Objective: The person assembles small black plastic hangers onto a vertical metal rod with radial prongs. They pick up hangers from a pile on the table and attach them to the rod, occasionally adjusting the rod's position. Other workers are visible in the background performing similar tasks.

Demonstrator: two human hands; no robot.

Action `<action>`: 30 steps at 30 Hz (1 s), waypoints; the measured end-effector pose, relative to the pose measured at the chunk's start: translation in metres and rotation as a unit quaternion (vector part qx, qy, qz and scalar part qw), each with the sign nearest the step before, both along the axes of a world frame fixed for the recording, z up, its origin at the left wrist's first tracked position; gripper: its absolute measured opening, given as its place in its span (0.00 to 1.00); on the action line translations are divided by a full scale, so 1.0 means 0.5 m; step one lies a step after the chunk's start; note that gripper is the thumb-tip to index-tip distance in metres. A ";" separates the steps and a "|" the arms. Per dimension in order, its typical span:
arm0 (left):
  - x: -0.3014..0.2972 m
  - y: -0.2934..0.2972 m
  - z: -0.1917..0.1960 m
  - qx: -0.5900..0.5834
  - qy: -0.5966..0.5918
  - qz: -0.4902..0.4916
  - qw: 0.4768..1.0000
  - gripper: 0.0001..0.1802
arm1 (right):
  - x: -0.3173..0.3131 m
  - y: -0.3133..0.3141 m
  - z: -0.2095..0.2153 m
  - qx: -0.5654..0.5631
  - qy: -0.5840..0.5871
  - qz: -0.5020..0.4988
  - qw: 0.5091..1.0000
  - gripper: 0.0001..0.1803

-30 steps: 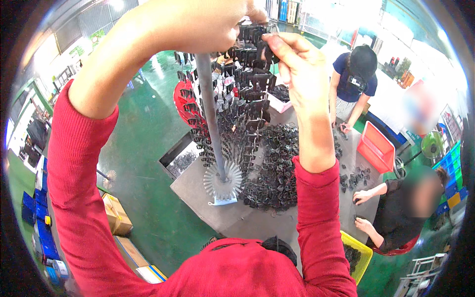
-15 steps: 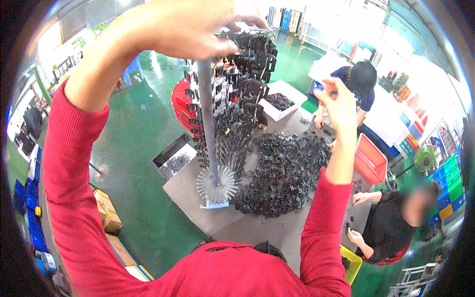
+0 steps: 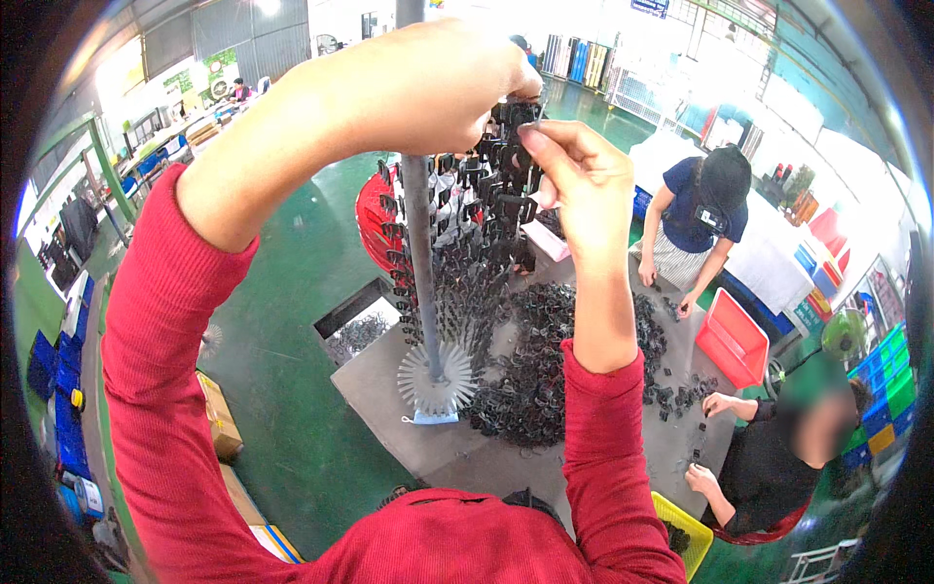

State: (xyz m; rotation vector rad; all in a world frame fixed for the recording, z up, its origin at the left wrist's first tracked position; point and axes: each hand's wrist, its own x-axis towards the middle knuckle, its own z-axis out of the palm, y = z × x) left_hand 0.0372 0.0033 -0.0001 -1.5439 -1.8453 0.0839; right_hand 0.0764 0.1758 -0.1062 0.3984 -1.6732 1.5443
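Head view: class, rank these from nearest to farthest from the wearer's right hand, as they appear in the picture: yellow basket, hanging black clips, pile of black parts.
1. Hanging black clips: just left of the right hand.
2. Pile of black parts: below it, on the table.
3. Yellow basket: lowest, toward the lower right.

A bright-red rectangular plastic tub [image 3: 736,341] sits at the right edge of the grey counter [image 3: 486,462], between a co-worker in a dark-blue top and black cap [image 3: 696,209] and a co-worker in black [image 3: 769,457]. Behind them are a round green fan [image 3: 844,334] and stacked blue and green plastic crates [image 3: 885,384]. Leftward, a brown cardboard box [image 3: 221,419] stands on the glossy green floor [image 3: 292,389].
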 end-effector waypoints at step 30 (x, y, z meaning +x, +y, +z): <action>0.040 0.016 0.052 -0.051 -0.199 0.063 0.977 0.16 | -0.013 -0.030 0.013 0.237 0.065 -0.317 0.916 0.14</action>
